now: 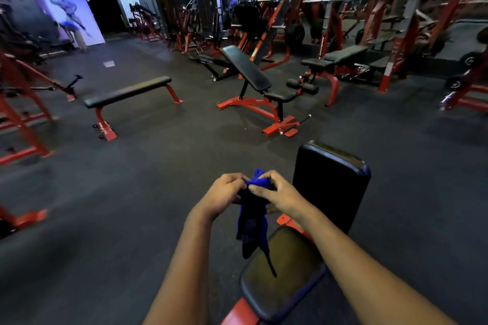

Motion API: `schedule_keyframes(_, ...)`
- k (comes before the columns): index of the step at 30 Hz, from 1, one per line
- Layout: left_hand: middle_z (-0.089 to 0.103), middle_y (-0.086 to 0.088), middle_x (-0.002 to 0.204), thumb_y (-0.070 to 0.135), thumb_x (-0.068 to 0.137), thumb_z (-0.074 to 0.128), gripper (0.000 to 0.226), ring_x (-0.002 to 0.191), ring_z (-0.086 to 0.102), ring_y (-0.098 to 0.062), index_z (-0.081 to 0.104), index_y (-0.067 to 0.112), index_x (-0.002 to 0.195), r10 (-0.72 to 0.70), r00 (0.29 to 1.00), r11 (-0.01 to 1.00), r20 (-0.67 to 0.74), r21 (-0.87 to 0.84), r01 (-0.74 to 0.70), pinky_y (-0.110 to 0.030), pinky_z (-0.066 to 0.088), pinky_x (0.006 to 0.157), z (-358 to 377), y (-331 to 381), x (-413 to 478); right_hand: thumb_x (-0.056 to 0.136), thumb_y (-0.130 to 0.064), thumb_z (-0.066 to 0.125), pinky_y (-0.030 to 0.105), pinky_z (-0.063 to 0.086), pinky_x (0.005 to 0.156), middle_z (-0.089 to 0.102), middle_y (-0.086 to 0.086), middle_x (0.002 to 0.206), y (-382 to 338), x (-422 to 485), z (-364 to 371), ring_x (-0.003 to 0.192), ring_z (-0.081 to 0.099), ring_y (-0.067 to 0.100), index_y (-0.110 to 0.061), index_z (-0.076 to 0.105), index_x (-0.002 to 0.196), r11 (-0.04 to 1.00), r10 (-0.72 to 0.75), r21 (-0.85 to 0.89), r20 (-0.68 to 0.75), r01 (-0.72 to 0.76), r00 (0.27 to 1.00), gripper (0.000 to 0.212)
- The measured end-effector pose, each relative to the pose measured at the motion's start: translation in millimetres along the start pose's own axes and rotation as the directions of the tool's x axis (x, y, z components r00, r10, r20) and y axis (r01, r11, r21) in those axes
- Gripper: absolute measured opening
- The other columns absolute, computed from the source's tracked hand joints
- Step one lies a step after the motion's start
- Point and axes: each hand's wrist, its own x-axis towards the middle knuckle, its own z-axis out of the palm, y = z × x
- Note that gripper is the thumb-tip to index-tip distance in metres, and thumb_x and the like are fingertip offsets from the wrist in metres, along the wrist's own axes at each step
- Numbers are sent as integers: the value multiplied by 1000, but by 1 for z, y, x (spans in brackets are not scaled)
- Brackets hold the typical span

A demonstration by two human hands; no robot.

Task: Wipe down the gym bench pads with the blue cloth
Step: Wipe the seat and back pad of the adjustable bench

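While both arms reach forward in the head view, the left grip point(224, 192) and the right grip point(281, 194) meet, fingers curled, each pinching the top of the blue cloth point(254, 227) bunched between them. Its loose end hangs below the grips, above the near seat pad point(285, 285). Just right of the right grip stands the raised back pad point(331, 187). Well beyond the grips, on the dark floor point(132, 192), stand a flat bench point(126, 92) and an inclined bench point(248, 68).
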Motion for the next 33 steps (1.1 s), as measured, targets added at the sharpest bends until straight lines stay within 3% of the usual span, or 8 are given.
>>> schedule_keyframes(5,71,-3,72,50,74,74,35,68,65,-14,68,16,77,78,980,986,-182,160,-49,-33,58,68,-17,16,-48,84,1,62,39,51,62,58,9,79,-29,-36,9,72,57,25,-16,51,83,997,-72,-30,-103,69,992,21)
schedule_keyframes(8,65,2,68,23,74,83,20,66,61,-14,66,16,81,141,936,937,-322,349,-21,-21,49,61,-22,22,-74,80,13,45,36,45,59,55,6,72,-38,-59,-2,65,46,22,-18,53,79,990,-128,-78,-112,120,985,32)
schedule_keyframes(15,67,-8,86,10,81,76,17,86,60,-22,71,6,97,216,799,872,-561,479,101,-24,42,77,-19,35,-138,81,6,54,21,44,64,54,7,83,-39,-123,-67,71,54,17,-26,62,78,926,-252,-345,-264,153,931,33)
schedule_keyframes(18,65,-4,84,12,84,75,13,84,58,-17,72,6,95,226,754,888,-617,449,101,-23,40,76,-7,43,-161,87,3,50,33,50,62,59,2,70,-31,-152,-91,67,59,19,-25,67,81,969,-166,-229,-313,95,935,34)
schedule_keyframes(23,70,-3,87,10,81,78,13,85,62,-16,75,9,94,259,746,900,-613,434,43,-28,49,82,3,60,-193,84,14,47,15,43,56,64,1,73,-42,-190,-107,65,56,10,-11,71,88,976,-216,-121,-378,184,900,35)
schedule_keyframes(27,71,-2,85,8,80,79,13,83,65,-15,75,14,91,250,744,924,-620,382,7,-31,55,84,4,71,-203,85,12,40,19,35,36,53,10,57,-53,-197,-111,39,47,13,-6,69,86,994,-112,-52,-420,99,901,33)
schedule_keyframes(30,64,3,75,13,81,78,8,72,61,-12,71,16,84,234,711,932,-663,362,30,-29,53,73,7,77,-206,87,5,41,19,43,36,59,17,64,-63,-199,-110,35,54,15,-2,67,84,991,19,131,-351,29,936,27)
schedule_keyframes(33,63,0,74,19,84,75,9,76,61,-20,69,16,80,262,658,927,-706,373,30,-34,54,75,1,79,-203,87,-7,65,22,49,51,64,12,83,-65,-195,-106,57,60,16,-6,67,94,998,-46,-58,-221,34,974,8)
